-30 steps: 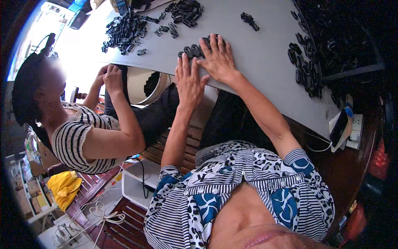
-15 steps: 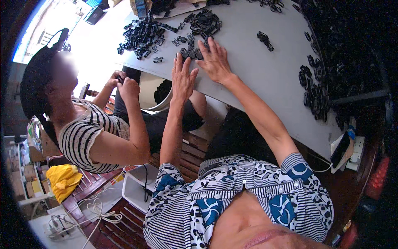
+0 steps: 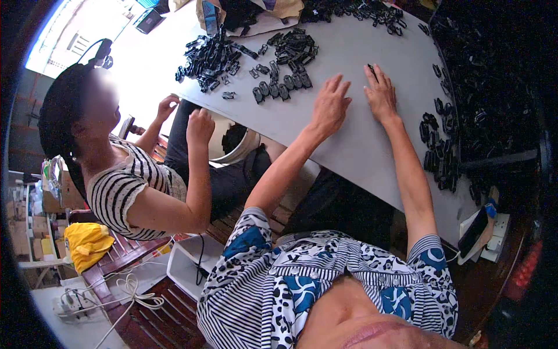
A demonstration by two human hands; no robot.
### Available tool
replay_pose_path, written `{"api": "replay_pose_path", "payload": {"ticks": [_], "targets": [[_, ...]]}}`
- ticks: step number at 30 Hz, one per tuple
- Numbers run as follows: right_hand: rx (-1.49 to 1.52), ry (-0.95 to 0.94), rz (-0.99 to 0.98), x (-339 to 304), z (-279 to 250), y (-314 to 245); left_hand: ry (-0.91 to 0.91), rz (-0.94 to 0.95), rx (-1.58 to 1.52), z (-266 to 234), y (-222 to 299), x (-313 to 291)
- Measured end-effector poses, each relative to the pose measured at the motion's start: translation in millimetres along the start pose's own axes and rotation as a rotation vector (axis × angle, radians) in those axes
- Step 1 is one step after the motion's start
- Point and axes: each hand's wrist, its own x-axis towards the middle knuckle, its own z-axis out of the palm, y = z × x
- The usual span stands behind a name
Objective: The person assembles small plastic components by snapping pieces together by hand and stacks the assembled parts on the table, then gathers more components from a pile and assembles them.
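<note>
Upper centre: one worktop (image 3: 360, 139), bearing two heaps of black clips, a left heap (image 3: 209, 61) and a right heap (image 3: 293, 46), the pieces too crowded to count; below the right heap, about seven clips in a cluster (image 3: 283, 92). Centre to right: two hands, one left hand (image 3: 331, 107), one right hand (image 3: 381, 99). Left: one co-worker (image 3: 145, 195). Lower left: one yellow cloth (image 3: 88, 245). Right: one power strip (image 3: 496, 237).

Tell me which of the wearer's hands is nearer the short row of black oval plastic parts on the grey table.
Left. The left hand is just right of the row, not touching it; the right hand is farther right, past the left hand.
</note>
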Motion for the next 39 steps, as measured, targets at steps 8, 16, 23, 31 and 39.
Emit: {"api": "replay_pose_path", "payload": {"ticks": [8,16,23,31,39], "targets": [[0.263,0.191,-0.146,-36.9,-16.4,-13.2,0.008,0.035,-0.201,55.8,-3.1,23.7],[0.594,0.180,0.085,-69.0,-42.9,-23.9,-0.003,-0.034,-0.223,30.7,12.2,-0.7],[0.615,0.155,0.141,-89.4,-50.2,-5.0,0.057,-0.096,-0.258,22.7,20.4,-13.2],[0.328,0.345,0.138,-83.0,-42.4,5.3,0.052,-0.144,-0.238,19.1,25.6,-12.0],[0.302,0.224,0.054,-92.5,-76.8,7.2,0.063,-0.074,-0.292,10.6,48.9,-18.4]]}}
